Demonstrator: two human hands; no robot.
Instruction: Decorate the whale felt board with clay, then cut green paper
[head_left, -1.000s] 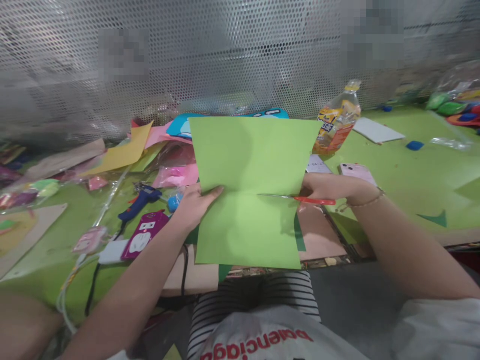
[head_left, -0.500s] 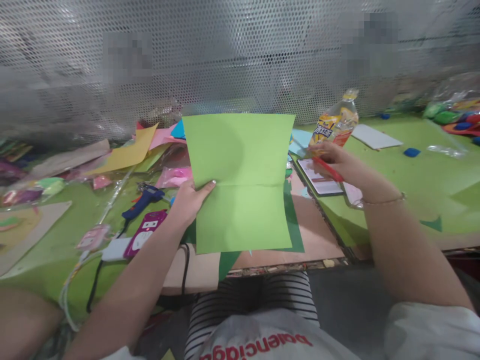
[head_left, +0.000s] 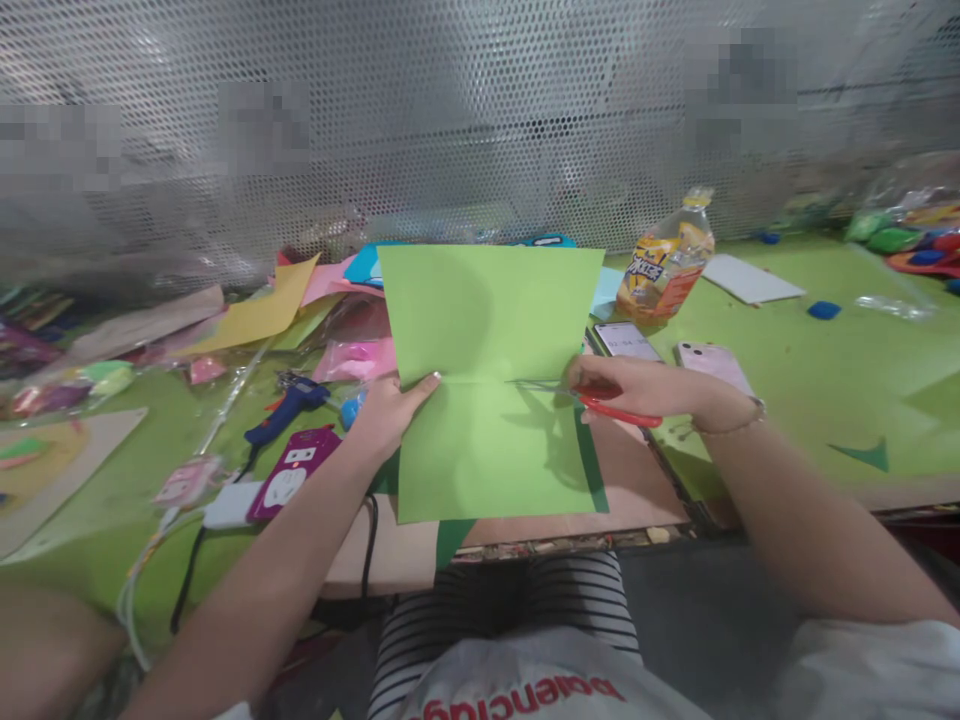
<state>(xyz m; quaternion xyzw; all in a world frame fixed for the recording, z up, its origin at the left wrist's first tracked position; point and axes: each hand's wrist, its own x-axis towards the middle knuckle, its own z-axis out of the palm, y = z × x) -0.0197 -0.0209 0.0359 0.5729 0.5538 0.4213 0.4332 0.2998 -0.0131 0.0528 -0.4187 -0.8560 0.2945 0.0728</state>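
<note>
A sheet of light green paper (head_left: 495,310) with a crease across its middle is held up in front of me. My left hand (head_left: 390,412) pinches its left edge at the crease, thumb on the near face. In my right hand (head_left: 626,388) is a pair of scissors (head_left: 619,412) with red handles, fingers closed around them. The blades point left along the crease, over the right half of the sheet. Whether they touch the paper I cannot tell. Dark green paper (head_left: 591,465) shows behind the sheet's lower right edge.
Left on the green table lie a blue glue gun (head_left: 289,408), a purple box (head_left: 296,472), cables and a yellow sheet (head_left: 262,310). On the right are a drink bottle (head_left: 667,262), a phone with lit screen (head_left: 626,341), a pink phone (head_left: 712,366) and a white board (head_left: 752,278).
My right hand with the scissors swung up and right toward the bottle, away from the sheet, then came back to the crease. My left hand kept its hold on the paper.
</note>
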